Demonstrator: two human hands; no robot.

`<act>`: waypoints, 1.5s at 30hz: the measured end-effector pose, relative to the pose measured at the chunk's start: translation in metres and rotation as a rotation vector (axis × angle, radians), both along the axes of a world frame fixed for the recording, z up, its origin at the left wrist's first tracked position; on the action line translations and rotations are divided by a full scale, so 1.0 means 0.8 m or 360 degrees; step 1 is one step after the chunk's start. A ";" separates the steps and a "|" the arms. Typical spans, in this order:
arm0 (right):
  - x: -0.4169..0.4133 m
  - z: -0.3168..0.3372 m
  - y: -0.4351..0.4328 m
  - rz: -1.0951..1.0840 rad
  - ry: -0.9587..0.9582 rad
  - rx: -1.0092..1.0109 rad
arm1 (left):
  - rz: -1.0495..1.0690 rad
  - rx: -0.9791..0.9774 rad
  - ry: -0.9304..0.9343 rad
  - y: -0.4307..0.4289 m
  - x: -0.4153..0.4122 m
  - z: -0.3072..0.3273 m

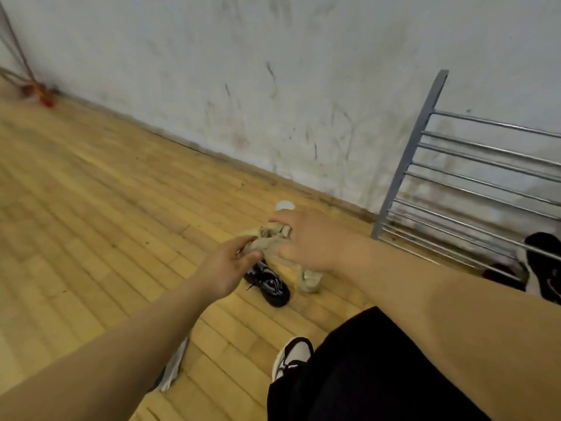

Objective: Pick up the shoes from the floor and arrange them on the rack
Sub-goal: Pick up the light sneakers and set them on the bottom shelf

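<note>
Both my hands hold a beige shoe (268, 243) above the wooden floor. My left hand (226, 268) pinches its near end, and my right hand (309, 238) grips it from above. Much of that shoe is hidden by my fingers. A second beige shoe (311, 281) stands on the floor just below my right hand. A black glossy shoe (268, 284) lies on the floor beside it. The grey metal shoe rack (425, 165) stands against the wall at the right, with dark shoes (546, 268) on its lower bars.
A white round object (284, 205) peeks out behind my right hand. A grey-white shoe (173, 372) lies partly under my left forearm. My own foot in a black-and-white sneaker (293, 355) is at the bottom. Red items (39, 94) sit far left by the wall.
</note>
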State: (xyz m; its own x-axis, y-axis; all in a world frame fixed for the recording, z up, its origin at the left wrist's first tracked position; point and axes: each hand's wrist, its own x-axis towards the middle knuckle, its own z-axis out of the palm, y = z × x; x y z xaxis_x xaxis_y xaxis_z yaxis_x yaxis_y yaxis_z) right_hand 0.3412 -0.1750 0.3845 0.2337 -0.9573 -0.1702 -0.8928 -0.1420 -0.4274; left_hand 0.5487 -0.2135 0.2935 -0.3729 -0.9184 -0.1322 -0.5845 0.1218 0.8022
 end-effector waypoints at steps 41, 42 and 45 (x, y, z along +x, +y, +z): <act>-0.270 -0.381 0.152 -0.1734 -0.0778 0.0268 | -0.0231 0.0422 -0.0455 -0.021 -0.213 -0.307; -0.268 -0.381 0.163 -0.1761 -0.0784 0.0225 | -0.0294 0.0386 -0.0475 -0.011 -0.217 -0.302; -0.268 -0.383 0.178 -0.1883 -0.0772 0.0094 | -0.0445 0.0255 -0.0506 0.008 -0.236 -0.293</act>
State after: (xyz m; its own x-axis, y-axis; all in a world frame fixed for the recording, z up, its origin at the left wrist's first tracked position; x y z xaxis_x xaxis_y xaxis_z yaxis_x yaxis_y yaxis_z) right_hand 0.1268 -0.0323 0.0783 -0.7015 -0.6173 -0.3562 -0.2133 0.6587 -0.7216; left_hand 0.3598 -0.2074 0.0589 -0.5214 -0.7469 -0.4125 -0.7672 0.1988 0.6099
